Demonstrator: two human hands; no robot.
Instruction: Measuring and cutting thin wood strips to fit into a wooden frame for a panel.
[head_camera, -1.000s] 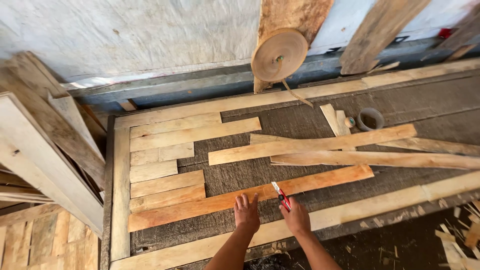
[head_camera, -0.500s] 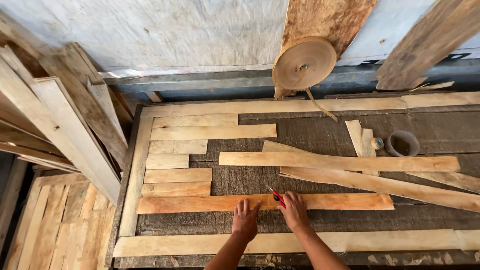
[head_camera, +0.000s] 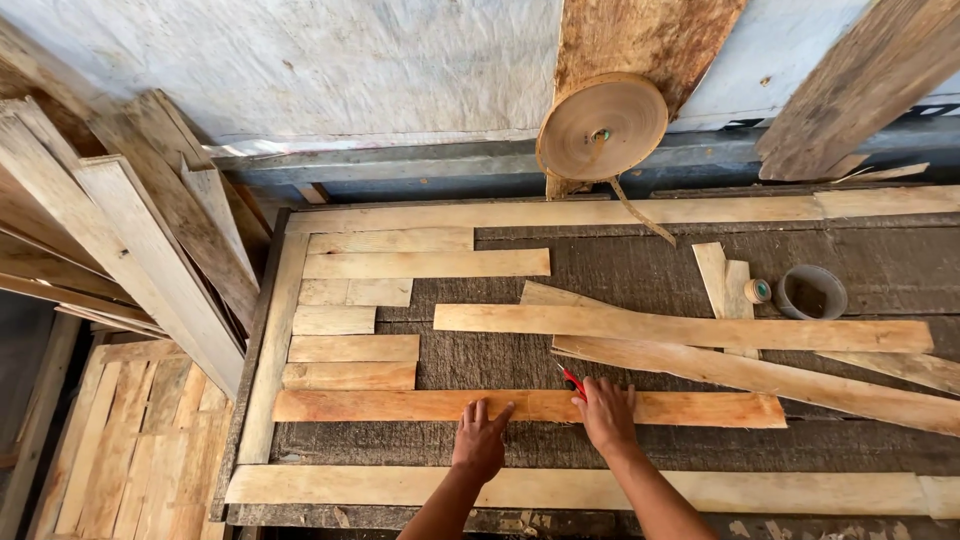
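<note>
A long reddish wooden plank (head_camera: 400, 405) lies flat across a dark work surface (head_camera: 480, 345). My left hand (head_camera: 480, 440) rests with fingers spread on the plank's near edge. My right hand (head_camera: 606, 412) presses on the same plank just to the right and holds a red marker (head_camera: 572, 381) whose tip sticks out toward the far side. Both forearms come in from the bottom edge.
Several short pale boards (head_camera: 350, 320) are stacked in rows at the left. Two long planks (head_camera: 680, 328) lie crossed at the right. A round wooden disc (head_camera: 602, 125), a tape roll (head_camera: 812, 292) and leaning boards (head_camera: 130, 250) surround the frame of planks (head_camera: 560, 490).
The view has swung so the planks now lie level. Both hands have stayed on the reddish plank, the right one still gripping the red marker.
</note>
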